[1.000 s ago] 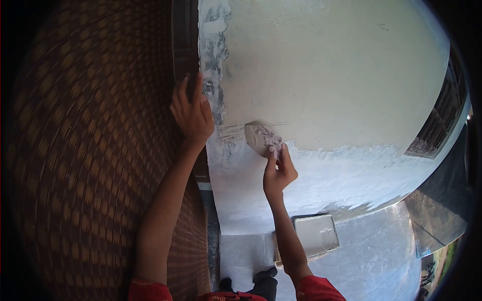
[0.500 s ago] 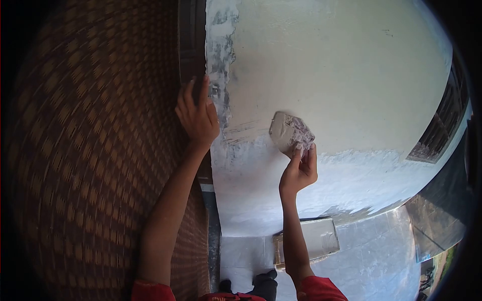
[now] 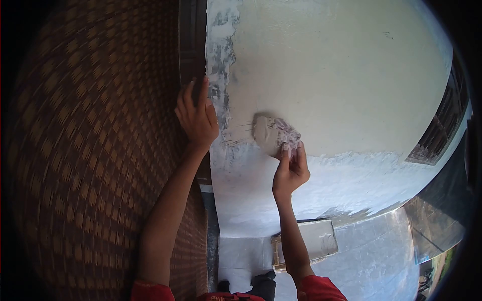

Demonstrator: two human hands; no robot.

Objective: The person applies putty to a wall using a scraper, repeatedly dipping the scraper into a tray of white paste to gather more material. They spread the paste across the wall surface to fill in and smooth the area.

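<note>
Pad slides back toward the wall corner

Pad [image 3: 273, 133], grey and smeared with white paste, lies flat against the wall [image 3: 351, 75] a little left of the frame centre. Half a second ago it was further to the right, and one second ago it was further to the left, so it goes to and fro along one band. This band is the border between the dull grey upper part of the wall and the whiter lower part. The right hand [image 3: 290, 170] is below the pad, and its grip is closed on the lower edge, fingertips pinching it and pressing it to the wall. Thin scratch lines [image 3: 238, 131] show just left of the pad. The left hand [image 3: 197, 118] has not moved: it stays open, fingers spread, flat on the dark door frame [image 3: 192, 40] at the wall corner, and it holds nothing. Low in the frame, a flat tray [image 3: 311, 241] with white paste lies on the floor [image 3: 371, 261], well apart from both hands.
</note>
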